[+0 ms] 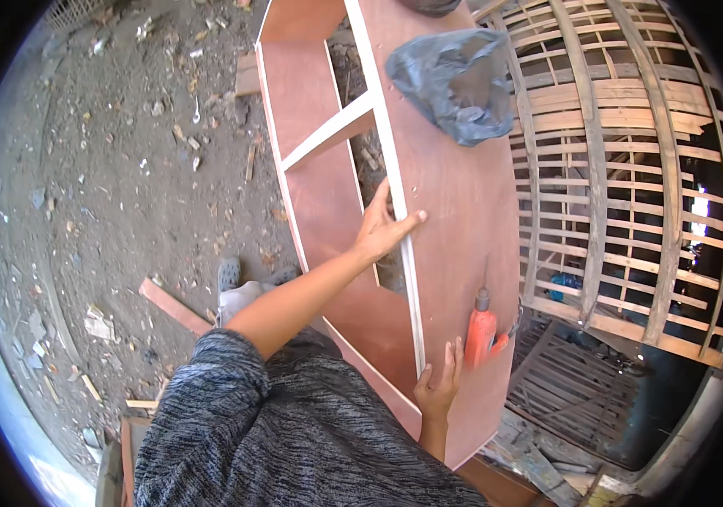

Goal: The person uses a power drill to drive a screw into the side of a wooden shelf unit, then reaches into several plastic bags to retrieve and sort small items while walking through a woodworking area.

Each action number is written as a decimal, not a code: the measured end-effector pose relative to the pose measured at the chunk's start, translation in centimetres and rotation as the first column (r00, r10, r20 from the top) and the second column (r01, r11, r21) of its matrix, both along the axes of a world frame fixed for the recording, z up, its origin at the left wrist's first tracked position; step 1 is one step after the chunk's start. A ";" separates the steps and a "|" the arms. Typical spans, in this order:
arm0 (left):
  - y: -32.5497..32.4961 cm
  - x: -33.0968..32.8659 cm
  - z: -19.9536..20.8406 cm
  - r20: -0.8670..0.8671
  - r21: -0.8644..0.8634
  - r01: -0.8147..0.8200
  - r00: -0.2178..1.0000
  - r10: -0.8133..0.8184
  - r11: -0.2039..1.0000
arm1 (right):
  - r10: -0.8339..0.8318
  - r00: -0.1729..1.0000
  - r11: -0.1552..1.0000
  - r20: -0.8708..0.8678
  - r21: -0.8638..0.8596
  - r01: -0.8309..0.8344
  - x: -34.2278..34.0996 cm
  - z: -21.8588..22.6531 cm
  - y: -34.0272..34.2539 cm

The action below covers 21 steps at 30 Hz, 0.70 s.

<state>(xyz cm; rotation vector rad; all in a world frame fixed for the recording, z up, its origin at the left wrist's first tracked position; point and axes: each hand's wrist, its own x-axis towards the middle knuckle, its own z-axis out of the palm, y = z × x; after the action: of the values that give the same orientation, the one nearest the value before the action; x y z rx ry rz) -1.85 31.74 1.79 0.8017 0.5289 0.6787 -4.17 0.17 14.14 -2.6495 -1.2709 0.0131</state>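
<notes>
A long wooden cabinet (454, 228) of reddish-brown plywood with white edges lies in front of me, its open side toward my left. My left hand (384, 226) is closed round its white edge, thumb on the flat panel and fingers partly hidden inside. Lower down, my right hand (439, 382) lies against the panel beside the same edge, fingers stretched and holding nothing. Just right of it rests an orange drill (481, 329) with a grey chuck, apart from both hands. A dark, crumpled plastic bag (441, 76) lies on the panel's far part.
Bare dirt ground (150, 152) with scattered scraps spreads to the left. A loose wood strip (174, 306) lies near my shoe (229, 274). At right stands a slatted wooden frame (589, 152), with a darker slatted panel (577, 380) below it.
</notes>
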 end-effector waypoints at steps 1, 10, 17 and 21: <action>0.4 -0.1 0.6 -0.042 0.011 0.048 0.998 -0.047 0.999 | 0.000 1.000 0.999 -0.007 0.039 0.000 1.5 0.1 0.7; 1.4 -1.3 0.9 -0.183 -0.129 0.197 0.958 -0.219 0.972 | 0.232 0.967 0.872 0.103 0.419 -0.253 12.7 8.0 19.4; 10.9 -6.1 -3.7 -0.347 -0.220 0.299 0.865 -0.361 0.928 | 0.340 0.931 0.837 -0.131 0.494 -0.236 17.7 13.4 37.1; 17.0 -6.5 -4.9 -0.523 -0.194 0.262 0.788 -0.326 0.945 | 0.218 0.973 0.970 -0.080 -0.092 -0.225 23.3 7.2 44.3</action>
<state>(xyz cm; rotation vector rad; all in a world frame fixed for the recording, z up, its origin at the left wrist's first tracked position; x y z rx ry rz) -8.34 48.75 -3.11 0.9516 0.9332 0.1088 19.09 44.42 21.35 -2.5473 -1.5737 0.2063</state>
